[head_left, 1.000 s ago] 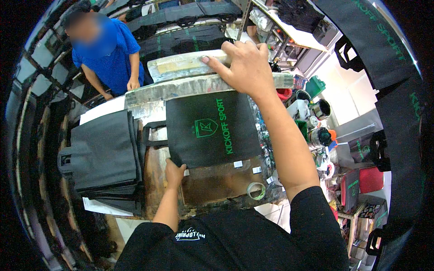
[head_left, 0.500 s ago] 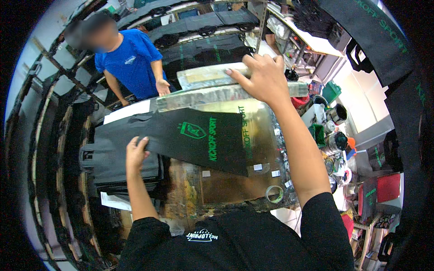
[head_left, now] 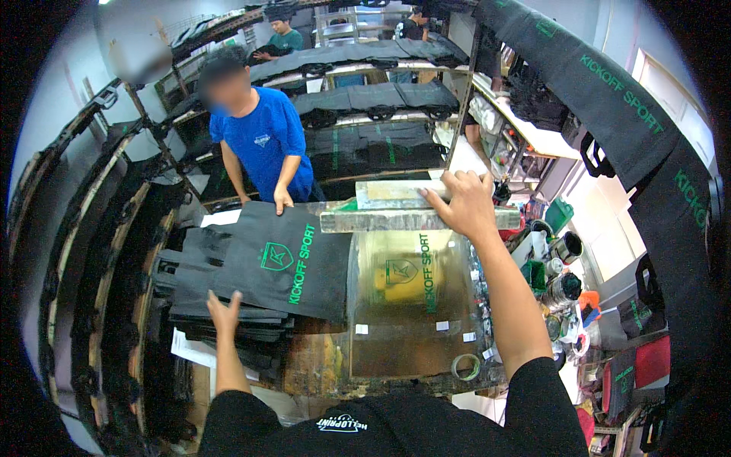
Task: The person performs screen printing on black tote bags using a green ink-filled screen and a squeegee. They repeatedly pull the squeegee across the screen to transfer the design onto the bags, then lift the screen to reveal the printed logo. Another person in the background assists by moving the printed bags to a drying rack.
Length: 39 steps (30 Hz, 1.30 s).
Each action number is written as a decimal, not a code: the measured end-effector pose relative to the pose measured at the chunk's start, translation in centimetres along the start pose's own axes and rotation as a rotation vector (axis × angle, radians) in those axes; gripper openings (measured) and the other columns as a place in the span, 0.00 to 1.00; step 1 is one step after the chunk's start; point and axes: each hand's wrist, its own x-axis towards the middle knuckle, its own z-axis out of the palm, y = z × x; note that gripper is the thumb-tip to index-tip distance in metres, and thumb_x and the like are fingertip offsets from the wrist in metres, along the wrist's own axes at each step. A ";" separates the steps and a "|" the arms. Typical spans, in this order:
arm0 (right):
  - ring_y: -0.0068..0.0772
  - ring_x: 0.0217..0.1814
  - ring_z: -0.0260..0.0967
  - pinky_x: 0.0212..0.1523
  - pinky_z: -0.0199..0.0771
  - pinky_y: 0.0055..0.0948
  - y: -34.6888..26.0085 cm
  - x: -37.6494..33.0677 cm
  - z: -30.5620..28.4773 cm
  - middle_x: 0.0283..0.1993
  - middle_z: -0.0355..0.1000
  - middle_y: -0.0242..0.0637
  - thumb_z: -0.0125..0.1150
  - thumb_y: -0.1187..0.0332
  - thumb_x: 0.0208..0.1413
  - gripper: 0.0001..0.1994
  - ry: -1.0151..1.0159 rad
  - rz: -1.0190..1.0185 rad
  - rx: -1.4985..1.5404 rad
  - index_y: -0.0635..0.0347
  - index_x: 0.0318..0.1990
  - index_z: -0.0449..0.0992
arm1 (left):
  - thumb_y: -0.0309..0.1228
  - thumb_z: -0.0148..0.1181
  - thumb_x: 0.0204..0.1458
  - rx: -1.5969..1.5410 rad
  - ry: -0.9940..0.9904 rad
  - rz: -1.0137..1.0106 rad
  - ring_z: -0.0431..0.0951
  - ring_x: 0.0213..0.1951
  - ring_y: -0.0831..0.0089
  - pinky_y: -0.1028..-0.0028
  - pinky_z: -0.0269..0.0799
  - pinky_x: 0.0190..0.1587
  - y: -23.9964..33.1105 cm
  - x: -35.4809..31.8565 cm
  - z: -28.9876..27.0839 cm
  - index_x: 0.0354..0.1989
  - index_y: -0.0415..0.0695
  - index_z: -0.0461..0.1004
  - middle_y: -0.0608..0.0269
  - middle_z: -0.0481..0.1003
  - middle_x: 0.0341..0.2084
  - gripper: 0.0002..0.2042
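Observation:
My right hand is closed round a pale, flat-bladed squeegee, its wrist over the raised printing frame's edge. Whether its fingers also grip the frame is hard to tell. My left hand is open, thumb and fingers apart, over the near side of the stack of black bags. A black bag with a green shield print lies across the stack, its far edge at a co-worker's hand. Right of it is the brown printing board, with a similar faint print on its surface.
Tape roll and small white squares sit on the board. Paint cans and tubs crowd the right side. A co-worker in a blue shirt stands across the table. Racks of black bags stand behind; more bags hang at right.
The printed bag has shifted left off the board onto the stack, and the co-worker's hand now reaches its far edge. My left hand has come off the bag. The view has tilted up.

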 end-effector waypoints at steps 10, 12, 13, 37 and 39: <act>0.47 0.46 0.73 0.53 0.59 0.48 0.3 0.6 0.2 0.36 0.77 0.42 0.61 0.39 0.62 0.27 -0.012 0.004 -0.040 0.58 0.39 0.81 | 0.66 0.57 0.59 0.427 -0.545 0.244 0.51 0.80 0.51 0.45 0.33 0.81 7.9 -6.6 -3.4 0.73 0.45 0.69 0.49 0.59 0.77 0.43; 0.46 0.47 0.73 0.54 0.60 0.48 0.3 0.8 0.6 0.37 0.76 0.42 0.61 0.39 0.62 0.27 -0.013 -0.002 -0.033 0.58 0.40 0.82 | 0.65 0.58 0.59 0.437 -0.516 0.369 0.53 0.79 0.51 0.46 0.36 0.81 7.7 -6.2 -3.4 0.72 0.45 0.71 0.49 0.62 0.76 0.41; 0.45 0.48 0.74 0.55 0.59 0.47 0.2 1.0 0.4 0.38 0.77 0.41 0.60 0.37 0.62 0.29 -0.047 0.012 -0.049 0.58 0.44 0.83 | 0.65 0.59 0.59 0.334 -0.541 0.371 0.57 0.78 0.51 0.47 0.41 0.81 6.1 -6.1 -2.2 0.72 0.44 0.71 0.48 0.63 0.75 0.41; 0.47 0.50 0.73 0.56 0.61 0.51 0.9 1.3 1.0 0.40 0.78 0.44 0.60 0.38 0.64 0.28 -0.073 0.026 -0.084 0.59 0.41 0.82 | 0.26 0.61 0.55 -0.037 -0.249 1.166 0.83 0.42 0.56 0.58 0.80 0.50 18.9 -8.6 -0.4 0.56 0.43 0.80 0.57 0.83 0.44 0.19; 0.47 0.51 0.74 0.57 0.62 0.52 0.4 1.4 0.7 0.41 0.80 0.44 0.59 0.37 0.63 0.29 -0.089 0.028 -0.082 0.58 0.42 0.83 | 0.26 0.60 0.55 -0.095 -0.307 1.172 0.84 0.44 0.58 0.60 0.81 0.50 21.1 -11.7 2.0 0.57 0.41 0.79 0.57 0.83 0.46 0.19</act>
